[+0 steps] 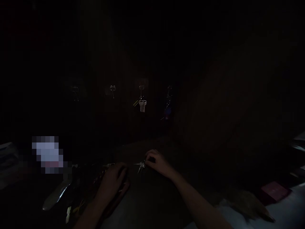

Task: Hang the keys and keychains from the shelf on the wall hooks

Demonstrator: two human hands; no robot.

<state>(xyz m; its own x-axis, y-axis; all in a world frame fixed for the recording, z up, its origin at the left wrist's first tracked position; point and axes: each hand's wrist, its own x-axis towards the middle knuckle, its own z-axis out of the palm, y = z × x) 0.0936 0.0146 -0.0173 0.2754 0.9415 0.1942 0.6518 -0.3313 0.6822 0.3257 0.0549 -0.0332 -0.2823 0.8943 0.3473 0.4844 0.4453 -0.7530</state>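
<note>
Metal keys point(141, 164) seem pinched by the right hand point(159, 163), a handling step that next calls for steady fingertips; the left hand's point(111, 178) grip I cannot tell.

In a very dark scene, the right hand point(156, 162) pinches a small bunch of keys point(141, 165) between thumb and forefinger, just above or on the tabletop point(140, 200); the gloom leaves it unclear which. The left hand point(113, 178) lies palm down to the left of them, fingers bent, over a dark cluster. Beyond, four metal hooks point(112, 88) hang in a row; a set of hanging keys point(142, 106) dangles from the third from the left, and a blue item point(168, 111) from the fourth. A pixelated pale patch point(49, 154) sits at left, a pink box point(274, 190) at lower right.
</note>
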